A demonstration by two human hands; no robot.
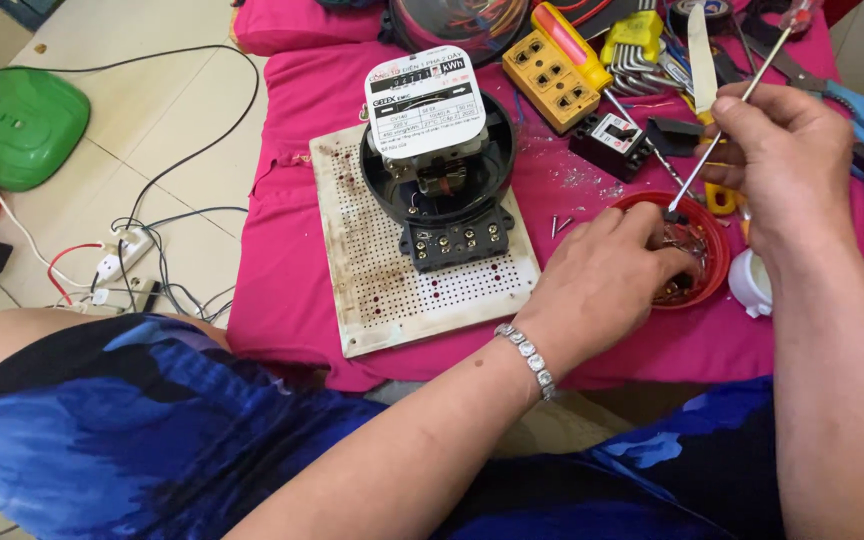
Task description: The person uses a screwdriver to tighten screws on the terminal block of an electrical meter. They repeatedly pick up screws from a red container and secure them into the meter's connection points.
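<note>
- Left hand [607, 275] dips curled fingers into the round red plastic dish of small metal parts [714, 236] — what it pinches, I cannot tell.
- Right hand [777, 150] grips a thin steel screwdriver [717, 146], tip at the dish.
- Left of both hands — black round electricity meter [440, 170] on white perforated board [392, 280].

Bright, even daylight, soft and diffuse, with no hard beam. Only faint, short shadows under the perforated board [422, 250] and below the left hand [607, 275] on the pink cloth [292, 290]. Mild glare on the pale floor tiles [142, 110] at upper left and a small sheen on the glass dome [457, 20] at the top edge. Saturated colours, pink close to clipping. Sharp focus across the middle; slight softness on the blue patterned fabric [152, 440] nearest the lens. Slight motion blur along the thin metal shaft [722, 130] in the right hand [782, 150]. Gentle wide-angle stretch toward the corners.
</note>
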